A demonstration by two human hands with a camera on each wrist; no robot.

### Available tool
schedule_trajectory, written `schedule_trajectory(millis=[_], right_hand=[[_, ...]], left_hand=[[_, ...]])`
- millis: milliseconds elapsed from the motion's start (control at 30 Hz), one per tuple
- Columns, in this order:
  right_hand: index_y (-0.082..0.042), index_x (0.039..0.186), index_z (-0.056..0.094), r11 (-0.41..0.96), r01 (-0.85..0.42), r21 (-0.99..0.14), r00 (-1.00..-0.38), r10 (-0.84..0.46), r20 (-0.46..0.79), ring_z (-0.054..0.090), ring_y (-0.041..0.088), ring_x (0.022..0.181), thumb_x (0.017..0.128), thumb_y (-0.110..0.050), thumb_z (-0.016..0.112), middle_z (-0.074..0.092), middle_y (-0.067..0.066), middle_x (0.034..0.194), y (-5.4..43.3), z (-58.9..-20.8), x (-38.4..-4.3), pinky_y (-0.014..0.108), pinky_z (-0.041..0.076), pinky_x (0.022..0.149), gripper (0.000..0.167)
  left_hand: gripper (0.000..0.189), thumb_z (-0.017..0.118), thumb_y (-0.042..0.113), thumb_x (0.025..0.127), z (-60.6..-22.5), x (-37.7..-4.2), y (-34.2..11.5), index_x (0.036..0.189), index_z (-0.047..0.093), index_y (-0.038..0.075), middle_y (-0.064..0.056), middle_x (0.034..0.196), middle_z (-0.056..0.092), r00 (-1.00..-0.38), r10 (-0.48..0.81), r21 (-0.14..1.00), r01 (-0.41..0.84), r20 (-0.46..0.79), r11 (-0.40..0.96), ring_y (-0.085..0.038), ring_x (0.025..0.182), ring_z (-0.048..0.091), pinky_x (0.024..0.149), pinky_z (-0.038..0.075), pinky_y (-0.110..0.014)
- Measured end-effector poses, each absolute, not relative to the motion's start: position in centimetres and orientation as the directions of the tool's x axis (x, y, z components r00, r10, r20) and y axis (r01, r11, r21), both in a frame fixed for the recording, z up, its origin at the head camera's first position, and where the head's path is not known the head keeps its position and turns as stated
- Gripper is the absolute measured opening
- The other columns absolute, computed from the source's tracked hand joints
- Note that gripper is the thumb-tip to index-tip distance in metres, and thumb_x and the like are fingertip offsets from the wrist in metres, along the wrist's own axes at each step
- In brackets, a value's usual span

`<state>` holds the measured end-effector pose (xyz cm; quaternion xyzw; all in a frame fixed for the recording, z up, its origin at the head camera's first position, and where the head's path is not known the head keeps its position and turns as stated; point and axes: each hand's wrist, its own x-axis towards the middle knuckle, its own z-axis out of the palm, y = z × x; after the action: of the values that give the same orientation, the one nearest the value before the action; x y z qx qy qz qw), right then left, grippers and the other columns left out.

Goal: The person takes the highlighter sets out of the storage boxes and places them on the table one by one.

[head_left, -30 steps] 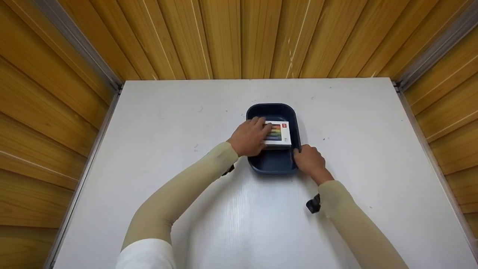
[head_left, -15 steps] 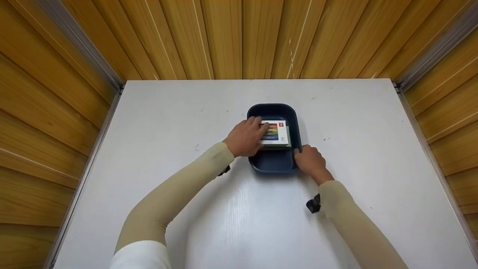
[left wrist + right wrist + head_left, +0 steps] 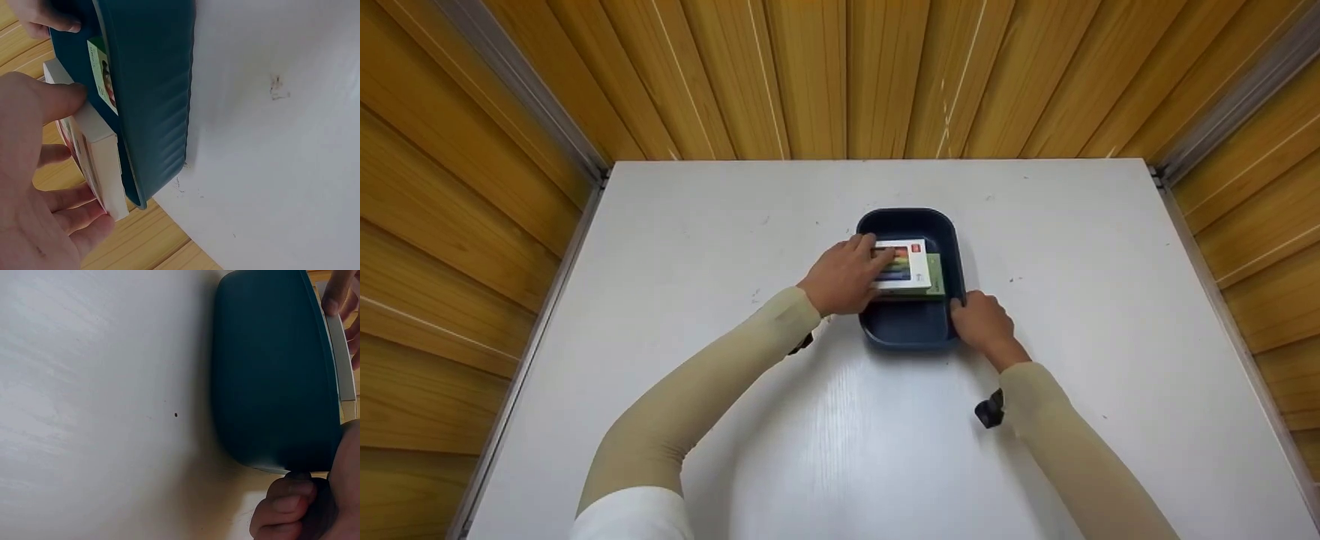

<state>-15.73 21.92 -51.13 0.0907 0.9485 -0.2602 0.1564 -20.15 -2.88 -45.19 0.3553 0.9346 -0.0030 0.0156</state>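
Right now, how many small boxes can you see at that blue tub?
2: a white box in the left hand, and a green box below it, inside the blue tub. Others may be hidden underneath.

**Looks like a boxed-in work booth, kinda lab-style**

Wood-look panels (image 3: 885, 82) close in the white table (image 3: 1110, 300) on three sides, and grey metal strips (image 3: 521, 82) run along the back corners. There's also a black wrist camera (image 3: 990, 410) on the person, which gives it the lab feel. Can't tell what building it's in, tbh.
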Motion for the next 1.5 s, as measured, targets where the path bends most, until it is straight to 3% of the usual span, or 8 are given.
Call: schedule_trajectory(millis=[233, 400, 933, 1167, 1500], right_hand=[[0.004, 0.106, 0.061, 0.846, 0.273, -0.459, -0.922, 0.094, -0.375, 0.058, 0.026, 0.077, 0.101, -0.032, 0.035, 0.063, 0.015, 0.089, 21.8, -51.1, -15.6, 0.034, 0.042, 0.062, 0.045], [0.003, 0.102, 0.062, 0.851, 0.258, -0.457, -0.930, 0.091, -0.356, 0.058, 0.026, 0.076, 0.101, -0.031, 0.035, 0.065, 0.017, 0.092, 21.7, -51.1, -15.5, 0.036, 0.043, 0.062, 0.043], [0.002, 0.100, 0.060, 0.845, 0.264, -0.465, -0.924, 0.083, -0.374, 0.057, 0.025, 0.074, 0.101, -0.031, 0.034, 0.060, 0.012, 0.084, 21.9, -51.2, -15.7, 0.033, 0.041, 0.060, 0.041], [0.002, 0.101, 0.059, 0.843, 0.274, -0.463, -0.917, 0.084, -0.390, 0.056, 0.025, 0.074, 0.101, -0.031, 0.034, 0.058, 0.011, 0.084, 21.9, -51.1, -15.7, 0.033, 0.040, 0.060, 0.041], [-0.001, 0.096, 0.060, 0.844, 0.273, -0.462, -0.919, 0.087, -0.384, 0.056, 0.024, 0.072, 0.101, -0.031, 0.034, 0.059, 0.010, 0.081, 21.8, -51.1, -15.9, 0.032, 0.041, 0.059, 0.040]], left_hand=[[0.059, 0.056, 0.031, 0.094, -45.4, -20.0, -3.7, 0.147, 0.034, 0.017, -0.017, 0.136, 0.043, -0.741, 0.671, 0.012, 0.671, 0.008, 0.741, -0.029, 0.121, 0.049, 0.101, 0.048, -0.041], [0.058, 0.055, 0.033, 0.095, -45.4, -19.9, -4.4, 0.146, 0.033, 0.015, -0.017, 0.136, 0.044, -0.742, 0.671, 0.003, 0.671, 0.012, 0.742, -0.029, 0.121, 0.050, 0.098, 0.050, -0.041], [0.066, 0.061, 0.035, 0.091, -45.2, -19.8, -5.6, 0.147, 0.031, 0.017, -0.016, 0.138, 0.041, -0.753, 0.658, 0.031, 0.657, -0.023, 0.753, -0.028, 0.120, 0.050, 0.100, 0.049, -0.040], [0.066, 0.063, 0.030, 0.089, -45.4, -20.0, -6.1, 0.145, 0.032, 0.015, -0.017, 0.129, 0.045, -0.748, 0.664, 0.035, 0.664, 0.011, 0.747, -0.028, 0.113, 0.052, 0.092, 0.053, -0.040], [0.071, 0.062, 0.035, 0.089, -45.4, -20.0, -6.4, 0.148, 0.028, 0.013, -0.017, 0.131, 0.045, -0.775, 0.632, 0.043, 0.631, -0.029, 0.775, -0.028, 0.113, 0.053, 0.086, 0.055, -0.041]])
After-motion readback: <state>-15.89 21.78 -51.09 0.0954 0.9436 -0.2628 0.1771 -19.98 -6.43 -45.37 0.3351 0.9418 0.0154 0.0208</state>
